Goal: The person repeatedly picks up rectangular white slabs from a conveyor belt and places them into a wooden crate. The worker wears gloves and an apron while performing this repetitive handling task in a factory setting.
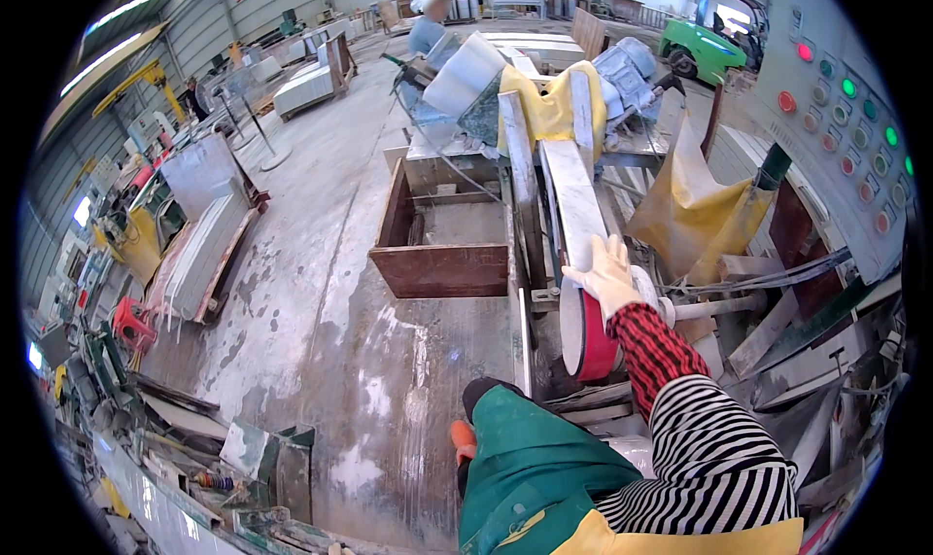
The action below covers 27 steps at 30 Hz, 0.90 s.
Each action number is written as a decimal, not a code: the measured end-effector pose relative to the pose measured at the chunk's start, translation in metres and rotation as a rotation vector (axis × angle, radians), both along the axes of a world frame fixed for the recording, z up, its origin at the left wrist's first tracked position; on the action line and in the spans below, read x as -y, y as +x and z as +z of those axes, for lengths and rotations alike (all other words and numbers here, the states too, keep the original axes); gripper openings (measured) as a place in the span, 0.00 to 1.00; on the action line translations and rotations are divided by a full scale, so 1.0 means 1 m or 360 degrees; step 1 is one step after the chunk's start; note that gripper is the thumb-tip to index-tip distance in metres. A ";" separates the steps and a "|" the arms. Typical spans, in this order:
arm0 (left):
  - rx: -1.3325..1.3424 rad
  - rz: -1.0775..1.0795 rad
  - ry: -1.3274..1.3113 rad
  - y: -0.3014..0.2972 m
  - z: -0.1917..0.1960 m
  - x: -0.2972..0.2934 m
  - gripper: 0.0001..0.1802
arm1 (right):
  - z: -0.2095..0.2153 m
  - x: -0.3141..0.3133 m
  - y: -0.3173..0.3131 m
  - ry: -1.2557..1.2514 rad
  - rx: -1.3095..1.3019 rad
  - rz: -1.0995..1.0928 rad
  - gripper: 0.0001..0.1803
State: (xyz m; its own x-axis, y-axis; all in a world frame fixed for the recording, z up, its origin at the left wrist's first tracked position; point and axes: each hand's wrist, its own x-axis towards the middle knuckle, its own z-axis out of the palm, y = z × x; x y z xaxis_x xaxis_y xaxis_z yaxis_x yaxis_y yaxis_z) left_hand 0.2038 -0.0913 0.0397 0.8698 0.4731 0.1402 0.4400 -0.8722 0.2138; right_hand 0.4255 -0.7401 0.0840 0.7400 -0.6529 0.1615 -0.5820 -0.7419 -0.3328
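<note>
Stone strip, long, pale and narrow, lies on the machine bed ahead of you, running from your hand away toward twelve o'clock. Nearest to you, your green apron and striped sleeve fill the six o'clock edge. Your left hand, in an orange glove, peeks out beside the apron at about seven o'clock; most of it is hidden, so you cannot tell how its fingers stand or whether they hold anything. Your right hand, in a pale glove, reaches forward and rests on the near end of the strip, fingers spread flat over the top of it rather than curled around it, which looks like a way to steady the piece against the machine. Just below that hand sits a red-faced wheel, on edge, touching or very close to the strip's near end.

To the left, at ten o'clock of your hand, an open rusty brown trough stands beside the bed, low enough to catch whatever runs off. At two o'clock a yellow sheet hangs like a splash guard. Farther right, a grey control panel with red and green buttons is within arm's reach. Beyond, yellow cloth drapes the machine head, and another person stands far off on the wet floor.
</note>
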 end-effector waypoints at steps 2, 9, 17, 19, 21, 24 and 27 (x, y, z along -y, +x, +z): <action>0.0000 0.0018 -0.0011 0.001 0.007 0.004 0.17 | 0.013 -0.003 0.013 0.0298 -0.0207 -0.0060 0.51; 0.0031 -0.0009 -0.0071 0.001 0.022 0.009 0.19 | -0.001 -0.009 0.011 0.0345 -0.0098 -0.0122 0.46; 0.0590 0.0305 -0.0970 -0.003 -0.052 -0.029 0.19 | 0.034 -0.018 -0.007 0.1436 0.0748 0.0017 0.51; 0.1387 0.0262 -0.1715 -0.024 -0.141 -0.087 0.21 | 0.051 -0.021 0.001 0.1707 0.0745 0.0083 0.51; 0.1485 0.0654 -0.2036 0.000 -0.147 -0.076 0.25 | 0.070 -0.031 -0.004 0.1634 0.0594 0.0195 0.51; 0.0854 0.0048 -0.1149 0.029 -0.113 -0.040 0.23 | 0.081 -0.081 0.003 0.1548 0.0449 0.0501 0.50; 0.0587 0.0134 -0.2118 0.065 0.020 0.083 0.31 | 0.083 -0.144 0.023 0.1732 0.0222 0.0977 0.48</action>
State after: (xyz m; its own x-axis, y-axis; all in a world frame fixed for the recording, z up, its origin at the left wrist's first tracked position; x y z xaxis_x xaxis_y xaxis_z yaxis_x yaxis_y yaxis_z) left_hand 0.2691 -0.1741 0.0599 0.8438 0.4797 -0.2405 0.2170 0.1048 0.9705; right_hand 0.4481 -0.5965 0.1673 0.9884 -0.0512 -0.1426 -0.1496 -0.1803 -0.9722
